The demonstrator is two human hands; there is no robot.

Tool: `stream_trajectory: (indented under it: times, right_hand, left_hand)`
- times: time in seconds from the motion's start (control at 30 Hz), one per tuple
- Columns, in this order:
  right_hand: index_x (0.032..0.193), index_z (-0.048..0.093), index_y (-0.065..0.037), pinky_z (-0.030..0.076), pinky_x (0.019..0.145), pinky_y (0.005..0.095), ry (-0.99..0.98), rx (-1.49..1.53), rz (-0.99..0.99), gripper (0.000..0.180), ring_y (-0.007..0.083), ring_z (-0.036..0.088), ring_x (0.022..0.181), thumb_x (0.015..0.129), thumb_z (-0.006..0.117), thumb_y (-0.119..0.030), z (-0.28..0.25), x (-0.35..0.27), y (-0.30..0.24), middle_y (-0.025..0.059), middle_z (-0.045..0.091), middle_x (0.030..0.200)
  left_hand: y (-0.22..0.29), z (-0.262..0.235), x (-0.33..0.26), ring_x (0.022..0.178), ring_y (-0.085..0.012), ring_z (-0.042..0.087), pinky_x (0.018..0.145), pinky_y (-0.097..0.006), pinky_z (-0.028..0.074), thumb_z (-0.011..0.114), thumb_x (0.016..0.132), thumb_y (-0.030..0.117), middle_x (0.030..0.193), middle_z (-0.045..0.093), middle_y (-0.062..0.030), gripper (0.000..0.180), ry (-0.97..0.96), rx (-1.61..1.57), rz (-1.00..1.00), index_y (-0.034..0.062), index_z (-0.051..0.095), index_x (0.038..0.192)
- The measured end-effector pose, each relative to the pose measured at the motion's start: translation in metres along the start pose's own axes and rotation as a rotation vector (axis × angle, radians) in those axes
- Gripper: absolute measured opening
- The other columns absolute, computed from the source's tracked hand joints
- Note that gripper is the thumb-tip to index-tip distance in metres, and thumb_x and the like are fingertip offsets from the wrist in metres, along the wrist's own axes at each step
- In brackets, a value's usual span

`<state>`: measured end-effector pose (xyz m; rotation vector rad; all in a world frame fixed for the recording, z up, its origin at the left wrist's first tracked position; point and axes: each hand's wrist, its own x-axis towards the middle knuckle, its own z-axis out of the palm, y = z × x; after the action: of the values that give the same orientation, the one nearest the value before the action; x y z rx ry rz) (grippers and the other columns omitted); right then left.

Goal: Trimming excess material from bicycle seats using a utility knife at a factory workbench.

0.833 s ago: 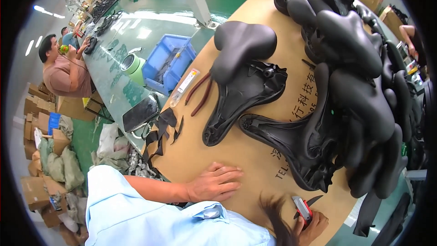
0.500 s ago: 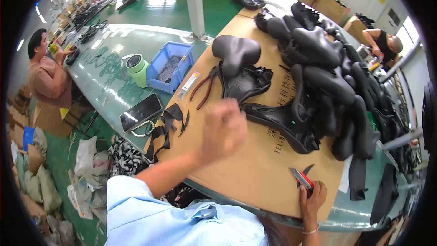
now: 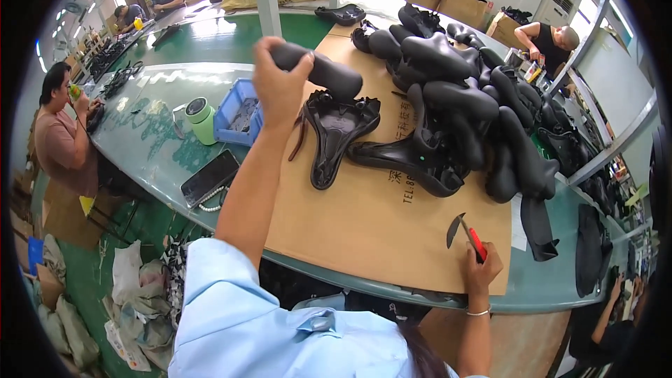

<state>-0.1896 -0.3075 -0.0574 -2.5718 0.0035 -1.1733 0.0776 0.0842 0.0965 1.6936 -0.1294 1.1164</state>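
Observation:
My left hand [image 3: 278, 87], arm stretched far forward, has its fingers wrapped round one end of a black bicycle saddle [image 3: 332, 75]. Just nearer lies an upturned saddle [image 3: 339, 126], its hollow underside showing; whether the two touch I cannot tell. To its right, another upturned saddle [image 3: 409, 161] rests against a heap of black saddles [image 3: 448, 94]. Low at the right, my right hand [image 3: 484, 269] is closed on a red utility knife [image 3: 477, 243]. By the knife's tip is a small black offcut [image 3: 453, 231]. Red-handled pliers [image 3: 299, 138] show partly behind my left forearm.
Brown cardboard [image 3: 364, 238] covers much of the green table. A blue bin [image 3: 231, 129], a green cup [image 3: 201, 122] and a phone [image 3: 210, 178] stand or lie at left. Black strips [image 3: 539, 231] hang near the right edge. A person [image 3: 70, 133] sits at left; others work farther off.
My left hand has reached forward and taken hold of the saddle, which has tilted. My right hand still holds the knife, now turned more upright. The whole view has shifted.

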Motion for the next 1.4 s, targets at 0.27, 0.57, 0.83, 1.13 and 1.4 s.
stream_trajectory:
  times: [0.27,0.57,0.83,1.13,1.4]
  right_hand:
    - [0.104,0.049,-0.008,0.035,0.042,0.0148,0.221,0.697,0.835,0.017,0.0047,0.045,0.047,0.092,0.060,-0.015,-0.017,-0.005,-0.037,-0.0020,0.050,0.066]
    - [0.111,0.048,-0.003,0.048,0.055,0.0220,-0.309,0.984,1.032,0.027,0.0090,0.056,0.061,0.089,0.062,-0.010,-0.023,-0.026,-0.131,0.0010,0.055,0.078]
    - [0.109,0.052,-0.001,0.047,0.062,0.0242,-0.468,0.744,0.927,0.032,0.0094,0.055,0.068,0.084,0.069,-0.013,-0.018,-0.023,-0.153,0.0048,0.061,0.083]
    - [0.118,0.052,0.001,0.050,0.073,0.0298,-0.571,0.550,0.628,0.036,0.0224,0.062,0.073,0.087,0.066,-0.011,-0.022,-0.008,-0.154,0.0142,0.064,0.091]
    - [0.138,0.049,-0.015,0.044,0.049,0.0338,-0.662,0.324,0.022,0.059,0.0221,0.051,0.052,0.083,0.064,-0.001,-0.008,0.039,-0.162,0.0078,0.052,0.066]
  left_hand:
    - [0.140,-0.050,-0.142,0.099,-0.0237,0.055,0.083,-0.036,0.038,0.071,0.061,0.012,0.105,0.058,-0.0081,0.051,-0.954,-0.107,0.616,0.0094,0.055,0.109]
    - [0.110,-0.048,-0.238,0.082,-0.0170,0.058,0.073,-0.034,0.038,0.073,0.074,0.020,0.092,0.061,-0.0011,0.018,-1.116,-0.379,0.436,0.0086,0.063,0.082]
    - [0.089,-0.046,-0.224,0.074,-0.0235,0.054,0.064,-0.038,0.042,0.078,0.072,0.028,0.073,0.056,-0.0037,0.028,-0.835,0.455,-0.049,0.0080,0.060,0.064]
    - [0.077,-0.051,-0.222,0.072,-0.0227,0.054,0.069,-0.037,0.040,0.072,0.072,0.013,0.072,0.056,-0.0058,0.016,-0.838,0.235,-0.349,0.0038,0.059,0.069]
    - [0.079,-0.065,-0.213,0.068,-0.0229,0.051,0.066,-0.035,0.041,0.067,0.071,0.006,0.068,0.052,-0.0073,0.015,-0.829,0.055,-0.573,0.0017,0.054,0.067]
